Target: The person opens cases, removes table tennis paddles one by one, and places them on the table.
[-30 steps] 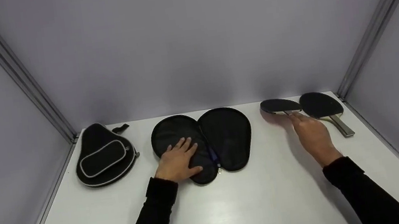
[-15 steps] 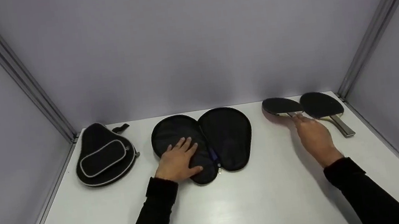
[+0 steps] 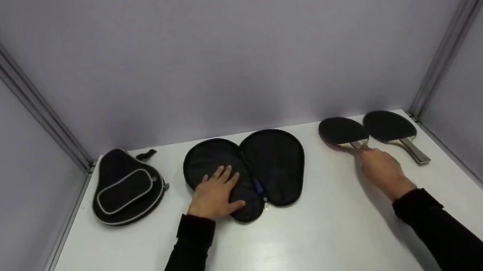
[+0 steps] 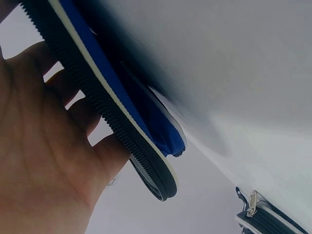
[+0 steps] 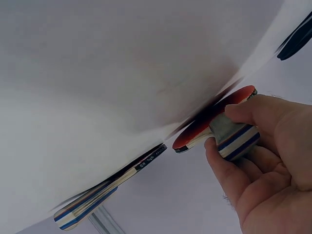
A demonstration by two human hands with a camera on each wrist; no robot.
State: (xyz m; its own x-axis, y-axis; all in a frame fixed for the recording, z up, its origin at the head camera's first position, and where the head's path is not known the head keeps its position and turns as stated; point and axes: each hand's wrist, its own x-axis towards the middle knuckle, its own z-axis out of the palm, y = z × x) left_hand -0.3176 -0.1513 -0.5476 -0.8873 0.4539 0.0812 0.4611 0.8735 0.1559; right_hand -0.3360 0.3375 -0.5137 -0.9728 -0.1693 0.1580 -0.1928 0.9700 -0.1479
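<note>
Held paddle (image 3: 342, 130): on the right of the scene, at the far side of the surface (image 3: 263, 263), black face up, red face beneath. Its long axis runs from blade at far left to handle at near right. Whether the blade touches the surface cannot be told.

Right hand (image 3: 381, 168): thumb and fingers curled round the handle, approaching from the near side.

Open case (image 3: 276, 168): left of the held paddle, well apart from it, its two halves side by side, wide ends far, narrow ends near. The right half faces the paddle; a stretch of surface lies between.

Left hand (image 3: 216, 195): fingers spread, resting on the left half and covering part of it; no grip noted.

Other items: second paddle (image 3: 388, 125), just right of the held one, handle likewise toward near right; closed case (image 3: 127, 188) with an outer pocket, at far left. Neither lies between paddle and open case.
</note>
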